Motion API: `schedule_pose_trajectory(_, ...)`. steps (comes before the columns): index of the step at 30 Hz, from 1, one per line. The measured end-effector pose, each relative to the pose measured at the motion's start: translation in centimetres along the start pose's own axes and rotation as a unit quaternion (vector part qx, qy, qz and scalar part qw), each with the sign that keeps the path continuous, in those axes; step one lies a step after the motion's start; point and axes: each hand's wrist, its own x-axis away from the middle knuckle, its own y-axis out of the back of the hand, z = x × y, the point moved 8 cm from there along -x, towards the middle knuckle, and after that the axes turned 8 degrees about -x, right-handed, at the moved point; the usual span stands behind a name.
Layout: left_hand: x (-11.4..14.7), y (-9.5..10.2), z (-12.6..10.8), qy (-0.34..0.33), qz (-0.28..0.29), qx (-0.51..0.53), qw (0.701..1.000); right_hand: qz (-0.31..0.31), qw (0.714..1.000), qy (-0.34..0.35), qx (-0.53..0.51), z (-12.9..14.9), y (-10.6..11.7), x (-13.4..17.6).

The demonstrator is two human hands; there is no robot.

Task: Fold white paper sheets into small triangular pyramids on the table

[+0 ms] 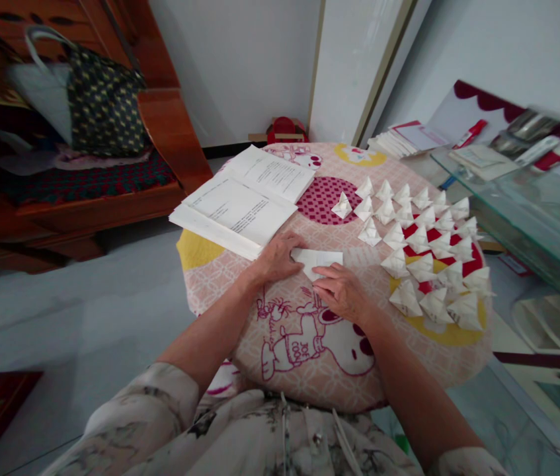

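A small folded paper slip [328, 258] lies near the middle of the round table [408, 367], just beyond the near right corner of an open booklet [244, 198]. The left hand [278, 258] is partly closed, with fingers curled at the slip's left end; whether it pinches the paper, I cannot tell. The right hand [344, 291] is half open, with bent fingertips on the slip's near part; its grip underneath is hidden. The step looks like folding or creasing. To do it well, one end should be kept steady, the edges matched, and the crease pressed evenly against the table. Toward the right edge, many pointed folded-paper pieces [395, 264] stand in rows. A patterned tablecloth [254, 340] covers the table. Beyond the right edge is a glass shelf [522, 218]; on the left, a wooden bench [168, 135] carries a dotted bag [108, 106], above a tiled floor [111, 297].
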Motion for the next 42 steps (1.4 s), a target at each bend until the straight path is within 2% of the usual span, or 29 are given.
schedule_pose_trajectory(7, -0.3, 0.1, 1.1, -0.008, -0.008, 0.038, 0.999, 0.008, 1.0, -0.024, -0.012, -0.3, -0.2, 0.3)
schedule_pose_trajectory(10, 0.1, 1.0, 0.7, -0.001, -0.084, 0.023, 0.996, 0.015, 0.999, -0.029, -0.007, -0.1, -0.2, 0.2)
schedule_pose_trajectory(12, 0.9, 1.8, -0.7, -0.014, -0.139, 0.001, 0.99, 0.021, 0.999, -0.031, -0.006, 0.0, -0.1, 0.1)
schedule_pose_trajectory(13, 1.2, 1.6, -1.6, -0.029, -0.137, -0.002, 0.99, 0.024, 0.999, -0.032, -0.008, 0.1, -0.1, 0.0)
schedule_pose_trajectory(17, 2.4, -0.7, -4.5, -0.071, -0.025, -0.029, 0.997, 0.037, 0.999, -0.035, -0.009, 0.3, 0.0, -0.2)
schedule_pose_trajectory(18, 2.6, -1.0, -4.6, -0.074, -0.015, -0.037, 0.996, 0.041, 0.999, -0.036, -0.006, 0.4, 0.0, -0.2)
schedule_pose_trajectory(22, 3.1, -1.3, -4.3, -0.081, -0.009, -0.03, 0.996, 0.043, 0.999, -0.028, -0.007, 0.4, 0.1, 0.4)
schedule_pose_trajectory(24, 3.2, -1.2, -4.0, -0.084, -0.012, -0.026, 0.996, 0.017, 0.999, -0.029, -0.03, 0.0, 0.5, 1.1)
schedule_pose_trajectory(26, 3.3, -1.1, -4.0, -0.085, -0.015, -0.027, 0.996, -0.034, 0.997, -0.043, -0.052, -0.7, 1.3, 1.9)
schedule_pose_trajectory(29, 3.6, -1.2, -4.2, -0.088, -0.012, -0.034, 0.995, -0.059, 0.996, -0.067, -0.029, -1.5, 1.6, 2.9)
schedule_pose_trajectory(36, 3.9, -1.2, -4.5, -0.104, 0.007, -0.039, 0.994, -0.004, 0.996, -0.058, 0.07, -0.5, 0.6, 2.1)
schedule_pose_trajectory(42, 4.2, -1.1, -4.8, -0.114, 0.026, -0.019, 0.993, 0.033, 0.995, -0.05, 0.08, -0.5, -0.1, 2.0)
